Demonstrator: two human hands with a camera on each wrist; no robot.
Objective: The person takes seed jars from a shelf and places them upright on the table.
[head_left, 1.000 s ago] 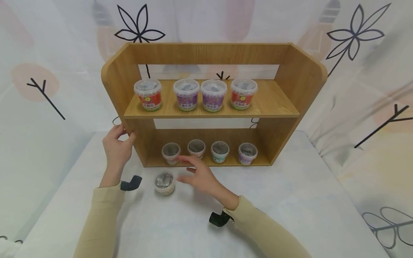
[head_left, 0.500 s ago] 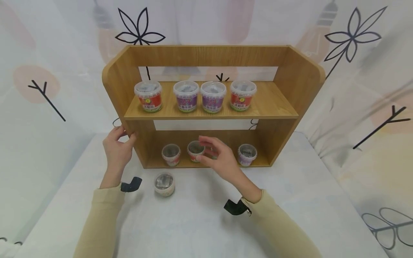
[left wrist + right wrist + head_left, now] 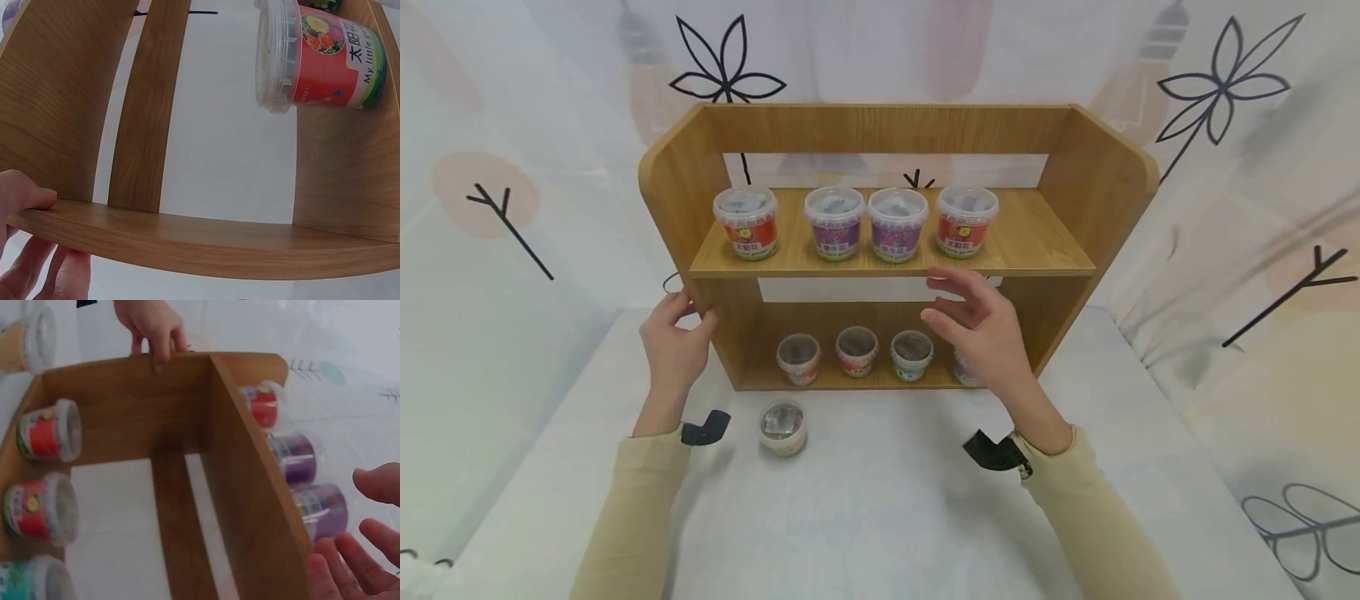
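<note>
My left hand [image 3: 676,346] pinches the left side panel of a two-tier wooden shelf [image 3: 880,128]. In the left wrist view, the thumb of that hand [image 3: 19,200] lies on one face of the panel and the fingers on the other. My right hand [image 3: 992,342] hangs before the right half of the shelf, holding nothing, fingers loosely bent and thumb apart. Behind it, a purple-labelled lidded cup [image 3: 966,372] is partly hidden. The lower tier also bears two red-labelled cups [image 3: 798,360] and a teal-labelled cup [image 3: 912,357].
The upper tier carries two red-labelled tubs [image 3: 752,237] at the ends and two purple-labelled tubs [image 3: 837,237] between them. One pale lidded cup [image 3: 783,428] stands on the white tabletop [image 3: 865,517] before the shelf. A patterned cloth [image 3: 1247,250] hangs behind.
My right hand has moved right and up from beside the pale cup, past the lower-tier cups, to near the upper board's edge. My left hand and the cups have stayed put.
</note>
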